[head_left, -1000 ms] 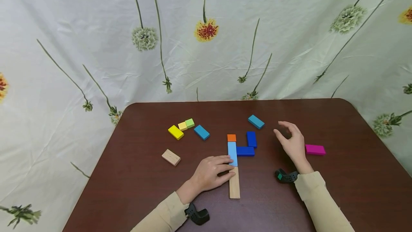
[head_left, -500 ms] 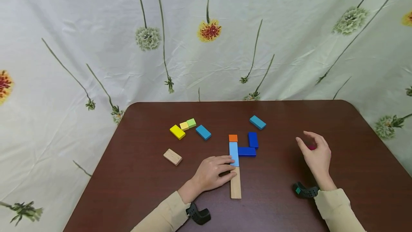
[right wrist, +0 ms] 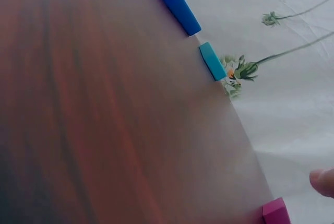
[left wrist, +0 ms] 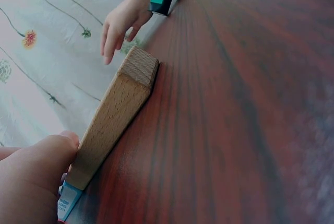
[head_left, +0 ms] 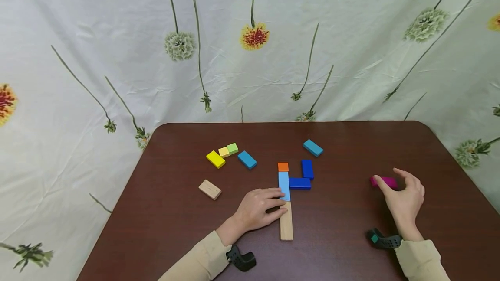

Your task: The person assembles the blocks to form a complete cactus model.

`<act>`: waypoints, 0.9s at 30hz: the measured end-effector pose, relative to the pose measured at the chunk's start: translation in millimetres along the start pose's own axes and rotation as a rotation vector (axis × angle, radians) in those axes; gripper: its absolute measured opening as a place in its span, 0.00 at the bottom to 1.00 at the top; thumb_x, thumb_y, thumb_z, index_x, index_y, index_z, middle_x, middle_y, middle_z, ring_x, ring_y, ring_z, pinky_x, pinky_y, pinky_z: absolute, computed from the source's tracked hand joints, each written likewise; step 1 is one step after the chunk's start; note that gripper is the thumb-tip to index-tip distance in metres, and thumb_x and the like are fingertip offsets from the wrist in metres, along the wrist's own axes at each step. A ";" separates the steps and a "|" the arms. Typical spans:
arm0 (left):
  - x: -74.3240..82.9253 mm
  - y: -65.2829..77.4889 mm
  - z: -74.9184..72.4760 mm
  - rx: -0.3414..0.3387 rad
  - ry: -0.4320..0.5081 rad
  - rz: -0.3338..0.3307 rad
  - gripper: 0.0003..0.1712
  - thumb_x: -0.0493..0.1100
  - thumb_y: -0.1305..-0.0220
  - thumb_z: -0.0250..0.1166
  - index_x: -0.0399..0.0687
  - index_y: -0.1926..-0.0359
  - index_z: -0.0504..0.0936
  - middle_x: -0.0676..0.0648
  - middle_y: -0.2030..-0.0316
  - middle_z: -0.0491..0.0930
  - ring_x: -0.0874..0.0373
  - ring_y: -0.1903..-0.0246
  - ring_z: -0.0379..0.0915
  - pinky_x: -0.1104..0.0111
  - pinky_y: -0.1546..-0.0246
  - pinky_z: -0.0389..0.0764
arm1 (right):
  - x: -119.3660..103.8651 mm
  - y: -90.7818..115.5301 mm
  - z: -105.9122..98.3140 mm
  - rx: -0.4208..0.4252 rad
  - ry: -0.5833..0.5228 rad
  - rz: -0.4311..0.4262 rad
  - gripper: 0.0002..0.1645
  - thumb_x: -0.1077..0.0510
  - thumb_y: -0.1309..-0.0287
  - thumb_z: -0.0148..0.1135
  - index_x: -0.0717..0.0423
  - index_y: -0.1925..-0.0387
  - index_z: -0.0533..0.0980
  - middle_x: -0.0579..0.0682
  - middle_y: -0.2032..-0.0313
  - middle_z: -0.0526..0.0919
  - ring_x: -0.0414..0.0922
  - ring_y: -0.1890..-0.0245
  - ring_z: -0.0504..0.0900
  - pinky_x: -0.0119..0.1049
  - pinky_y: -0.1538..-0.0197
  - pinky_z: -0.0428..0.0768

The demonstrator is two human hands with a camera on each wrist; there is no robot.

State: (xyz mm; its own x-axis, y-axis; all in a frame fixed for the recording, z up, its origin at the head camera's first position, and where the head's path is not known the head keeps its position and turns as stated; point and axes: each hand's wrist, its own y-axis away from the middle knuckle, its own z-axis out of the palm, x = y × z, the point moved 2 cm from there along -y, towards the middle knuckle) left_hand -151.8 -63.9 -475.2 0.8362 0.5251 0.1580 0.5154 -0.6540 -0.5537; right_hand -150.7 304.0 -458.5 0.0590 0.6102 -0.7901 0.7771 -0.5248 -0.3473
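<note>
My left hand [head_left: 255,208] lies over a row of blocks, its fairly straight fingers on the light blue block [head_left: 284,181] and the long plain wooden block [head_left: 286,224]. In the left wrist view the thumb [left wrist: 52,153] touches the wooden block's side. An orange block [head_left: 283,167] sits at the row's far end, and a dark blue block [head_left: 300,184] adjoins its right side. My right hand [head_left: 406,198] is at a magenta block [head_left: 387,181], thumb and fingers spread. In the right wrist view the thumb [right wrist: 323,183] shows apart from the magenta block.
Another dark blue block [head_left: 307,169] touches the first. Two medium blue blocks [head_left: 313,147] lie farther back, one right, one left. At the left are a yellow block [head_left: 215,159], small pale yellow [head_left: 224,152] and green [head_left: 232,148] blocks, and a short wooden block [head_left: 210,189].
My right hand has moved right and toward me, from beside the blue blocks to the magenta block. My left hand keeps its place on the row.
</note>
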 end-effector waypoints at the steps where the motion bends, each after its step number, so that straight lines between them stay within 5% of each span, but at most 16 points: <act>1: 0.0 0.0 0.0 0.001 0.001 0.001 0.12 0.53 0.42 0.66 0.56 0.60 0.88 0.54 0.54 0.82 0.62 0.48 0.74 0.70 0.51 0.75 | 0.8 0.0 -0.3 -0.004 0.007 0.010 0.33 0.54 0.54 0.73 0.65 0.47 0.75 0.64 0.47 0.72 0.59 0.43 0.61 0.55 0.40 0.54; 13: -0.8 -0.1 0.8 0.014 -0.008 0.011 0.12 0.53 0.43 0.67 0.56 0.61 0.88 0.54 0.55 0.82 0.62 0.49 0.75 0.70 0.52 0.76 | 10.2 0.8 2.4 -0.101 0.062 0.169 0.41 0.49 0.51 0.70 0.65 0.41 0.68 0.65 0.46 0.67 0.58 0.44 0.62 0.52 0.48 0.61; 19: -0.4 -0.2 0.7 0.012 -0.003 0.011 0.12 0.53 0.43 0.67 0.56 0.61 0.88 0.54 0.55 0.82 0.61 0.49 0.75 0.70 0.51 0.75 | 13.2 1.5 4.8 -0.135 0.094 0.153 0.47 0.46 0.56 0.73 0.67 0.40 0.64 0.65 0.47 0.67 0.59 0.45 0.61 0.53 0.49 0.61; 27: -0.5 -0.5 0.5 0.006 -0.003 0.006 0.13 0.54 0.42 0.66 0.56 0.60 0.88 0.54 0.54 0.82 0.62 0.48 0.74 0.70 0.50 0.75 | 10.1 -0.4 8.8 -0.179 0.084 0.129 0.43 0.52 0.52 0.71 0.67 0.40 0.63 0.65 0.46 0.69 0.60 0.47 0.66 0.54 0.46 0.61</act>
State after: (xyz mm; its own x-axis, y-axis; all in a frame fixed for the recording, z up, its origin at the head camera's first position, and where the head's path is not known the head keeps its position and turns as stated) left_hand -152.6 -63.5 -475.4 0.8390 0.5224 0.1522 0.5089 -0.6542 -0.5596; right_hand -155.9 305.2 -470.8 0.2109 0.5963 -0.7746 0.8581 -0.4924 -0.1454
